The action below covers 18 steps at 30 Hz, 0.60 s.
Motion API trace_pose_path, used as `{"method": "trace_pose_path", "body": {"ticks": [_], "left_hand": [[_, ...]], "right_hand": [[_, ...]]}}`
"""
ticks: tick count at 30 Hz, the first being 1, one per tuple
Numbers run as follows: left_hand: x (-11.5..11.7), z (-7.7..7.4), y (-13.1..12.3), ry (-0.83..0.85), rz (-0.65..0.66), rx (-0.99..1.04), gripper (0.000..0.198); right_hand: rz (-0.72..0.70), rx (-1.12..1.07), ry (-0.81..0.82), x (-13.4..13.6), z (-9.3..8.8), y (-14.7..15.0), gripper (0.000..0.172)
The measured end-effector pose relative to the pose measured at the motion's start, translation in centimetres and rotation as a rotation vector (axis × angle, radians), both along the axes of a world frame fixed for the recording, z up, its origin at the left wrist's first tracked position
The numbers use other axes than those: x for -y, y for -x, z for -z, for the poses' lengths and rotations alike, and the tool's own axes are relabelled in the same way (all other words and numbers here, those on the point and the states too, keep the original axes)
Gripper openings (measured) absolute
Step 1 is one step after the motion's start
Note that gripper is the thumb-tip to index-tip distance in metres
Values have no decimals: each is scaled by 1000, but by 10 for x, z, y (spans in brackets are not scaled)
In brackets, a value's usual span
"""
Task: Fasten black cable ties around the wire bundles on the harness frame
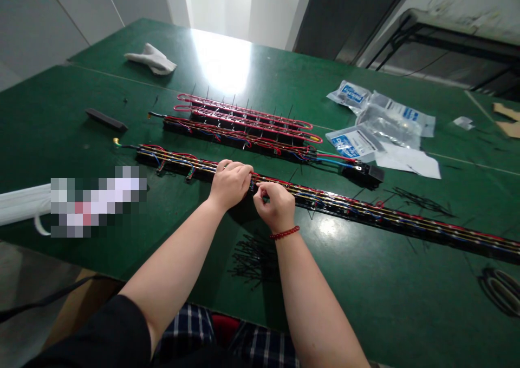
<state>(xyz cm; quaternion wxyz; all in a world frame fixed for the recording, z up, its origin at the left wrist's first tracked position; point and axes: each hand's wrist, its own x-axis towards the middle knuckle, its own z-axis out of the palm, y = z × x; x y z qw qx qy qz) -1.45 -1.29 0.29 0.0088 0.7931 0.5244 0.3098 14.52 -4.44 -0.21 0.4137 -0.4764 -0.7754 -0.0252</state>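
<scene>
Hands close together, wrists bent: left hand (231,184) curled shut over the wire harness (345,207), right hand (275,205) pinching its wires just beside.

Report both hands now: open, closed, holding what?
Left hand: closed over the wire harness.
Right hand: closed, pinching wires of the same harness.

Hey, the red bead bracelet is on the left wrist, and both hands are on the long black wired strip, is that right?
Not quite: the red bead bracelet is on the right wrist, not the left, as the head view shows. The rest stands: the left hand and right hand are both on the long black wired strip.
</scene>
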Motion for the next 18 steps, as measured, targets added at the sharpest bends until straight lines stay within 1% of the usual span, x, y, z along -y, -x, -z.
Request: {"method": "trace_pose_path", "body": {"ticks": [4,9,18], "left_hand": [[0,1,-1,8,-5,-9,24],[0,2,-1,33,-10,27,21],[1,0,-1,42,-9,86,18]], "right_hand": [[4,15,10,0,0,1,9],[-6,16,37,-1,0,1,9],[-11,20,29,-2,0,2,10]]}}
